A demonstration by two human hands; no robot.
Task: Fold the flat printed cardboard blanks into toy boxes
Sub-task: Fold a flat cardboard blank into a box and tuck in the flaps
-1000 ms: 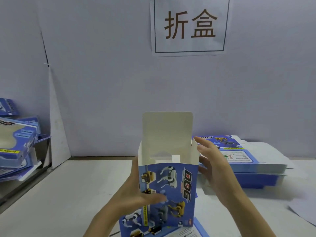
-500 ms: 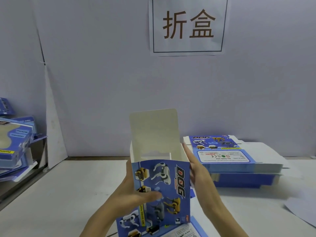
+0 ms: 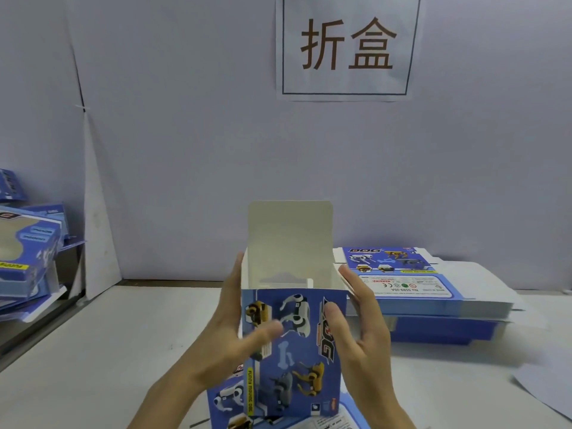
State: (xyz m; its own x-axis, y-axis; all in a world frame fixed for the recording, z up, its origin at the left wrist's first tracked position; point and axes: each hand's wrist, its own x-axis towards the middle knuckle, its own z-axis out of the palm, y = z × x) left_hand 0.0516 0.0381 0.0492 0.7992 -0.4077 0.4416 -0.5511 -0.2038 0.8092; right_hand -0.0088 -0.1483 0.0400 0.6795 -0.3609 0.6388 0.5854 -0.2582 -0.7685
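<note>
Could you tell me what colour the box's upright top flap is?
The flap is off-white; head view.

White table point(image 3: 99, 351), flat blanks point(image 3: 433, 292) (stacked)

The box point(image 3: 294, 345) is upright over the middle of the bench's point(image 3: 108, 351) near edge, with the left hand point(image 3: 235, 342) on its left side and the right hand point(image 3: 362, 329) on its right. A stack of blanks point(image 3: 433, 301) lies behind it to the right, by the bench's far edge and the wall point(image 3: 185, 150). Folded boxes point(image 3: 28, 261) are piled beyond the left edge.
</note>
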